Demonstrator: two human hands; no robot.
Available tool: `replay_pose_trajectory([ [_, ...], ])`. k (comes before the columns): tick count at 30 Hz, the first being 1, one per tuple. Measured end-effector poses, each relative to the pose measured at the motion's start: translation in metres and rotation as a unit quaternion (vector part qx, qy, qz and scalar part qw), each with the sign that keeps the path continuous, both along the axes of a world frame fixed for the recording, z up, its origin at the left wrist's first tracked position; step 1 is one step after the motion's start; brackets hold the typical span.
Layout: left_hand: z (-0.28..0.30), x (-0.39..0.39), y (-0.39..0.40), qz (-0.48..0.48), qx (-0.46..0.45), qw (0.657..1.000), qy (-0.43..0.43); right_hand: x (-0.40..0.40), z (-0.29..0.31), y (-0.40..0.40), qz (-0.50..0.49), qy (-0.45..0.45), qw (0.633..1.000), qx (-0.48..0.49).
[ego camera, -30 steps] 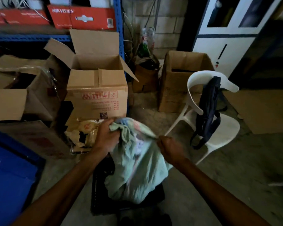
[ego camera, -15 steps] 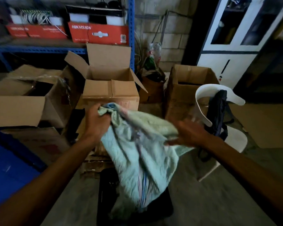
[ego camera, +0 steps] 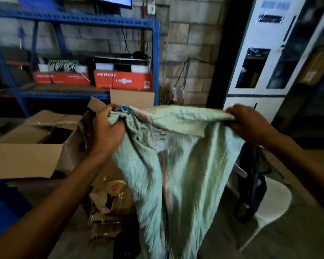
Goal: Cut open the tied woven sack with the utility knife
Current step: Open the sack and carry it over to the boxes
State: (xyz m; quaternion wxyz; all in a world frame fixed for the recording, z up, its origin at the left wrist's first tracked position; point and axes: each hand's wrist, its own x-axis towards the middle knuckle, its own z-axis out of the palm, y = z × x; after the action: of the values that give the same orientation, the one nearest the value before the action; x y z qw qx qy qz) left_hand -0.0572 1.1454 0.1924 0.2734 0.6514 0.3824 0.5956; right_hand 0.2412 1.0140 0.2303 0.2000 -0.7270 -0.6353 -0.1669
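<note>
A pale green woven sack hangs limp in front of me, stretched wide along its top edge. My left hand grips the bunched left corner, where a bit of blue and pink shows. The right end of the top edge is pinched in my right hand. The sack's lower end drops out of view at the bottom. No utility knife is visible.
Open cardboard boxes stand at the left below a blue metal shelf with red boxes. A white plastic chair with a dark bag on it is at the right. White cabinet behind.
Both hands have lifted the sack from low over the floor and pulled apart, spreading its top edge wide. My view has tilted upward.
</note>
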Motion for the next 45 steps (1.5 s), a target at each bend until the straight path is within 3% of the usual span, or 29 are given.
replay_pose_trajectory([
  [2,0.024,-0.001,0.000,0.010,0.024,0.998,-0.051,-0.005,0.019,0.003,0.006,0.044,0.997,0.069],
  [4,0.042,0.001,-0.001,-0.003,0.029,0.997,-0.072,-0.013,0.032,0.007,0.028,0.079,0.995,0.048],
  [6,0.049,-0.004,0.002,-0.025,0.022,0.999,0.020,-0.018,0.035,0.009,0.034,0.099,0.994,-0.026],
  [8,0.049,-0.014,0.007,-0.018,0.033,0.994,0.107,-0.019,0.042,0.009,0.022,0.166,0.986,-0.011],
  [10,0.056,-0.019,0.007,0.011,0.048,0.993,0.103,-0.024,0.051,0.011,0.024,0.213,0.977,0.019],
  [12,0.066,-0.020,0.003,0.015,0.076,0.987,0.140,-0.032,0.051,0.014,0.033,0.171,0.984,-0.024],
  [14,0.074,-0.025,0.002,0.016,0.106,0.975,0.194,-0.036,0.053,0.014,0.020,0.140,0.990,0.011],
  [16,0.093,-0.032,0.002,0.062,0.118,0.978,0.162,-0.032,0.069,0.015,0.005,0.172,0.981,0.094],
  [18,0.107,-0.028,0.001,0.074,0.102,0.982,0.143,-0.032,0.083,0.021,0.008,0.234,0.967,0.104],
  [21,0.108,-0.006,-0.003,0.017,0.095,0.984,0.148,-0.054,0.095,0.034,0.059,0.375,0.925,0.025],
  [24,0.109,0.009,-0.012,-0.037,0.035,0.998,0.036,-0.078,0.104,0.045,0.139,0.504,0.852,-0.009],
  [26,0.110,0.018,-0.024,-0.175,-0.039,0.984,0.022,-0.093,0.109,0.051,0.200,0.560,0.803,-0.018],
  [28,0.098,0.029,-0.037,-0.288,-0.073,0.952,0.071,-0.105,0.109,0.053,0.246,0.581,0.775,-0.043],
  [31,0.081,0.045,-0.037,-0.217,-0.008,0.975,0.042,-0.107,0.104,0.050,0.306,0.579,0.749,-0.102],
  [36,0.092,0.055,-0.040,-0.110,0.044,0.993,-0.029,-0.071,0.074,0.046,0.322,0.415,0.849,0.057],
  [38,0.095,0.060,-0.036,-0.116,-0.009,0.989,-0.093,-0.049,0.052,0.047,0.317,0.452,0.833,0.048],
  [40,0.090,0.069,-0.018,-0.121,-0.115,0.971,-0.171,-0.039,0.029,0.051,0.353,0.486,0.798,-0.048],
  [43,0.074,0.086,0.000,-0.122,-0.269,0.947,-0.123,-0.041,-0.006,0.062,0.377,0.568,0.727,-0.073],
  [45,0.062,0.094,-0.001,-0.050,-0.296,0.948,-0.101,-0.040,-0.021,0.070,0.343,0.618,0.707,-0.027],
])
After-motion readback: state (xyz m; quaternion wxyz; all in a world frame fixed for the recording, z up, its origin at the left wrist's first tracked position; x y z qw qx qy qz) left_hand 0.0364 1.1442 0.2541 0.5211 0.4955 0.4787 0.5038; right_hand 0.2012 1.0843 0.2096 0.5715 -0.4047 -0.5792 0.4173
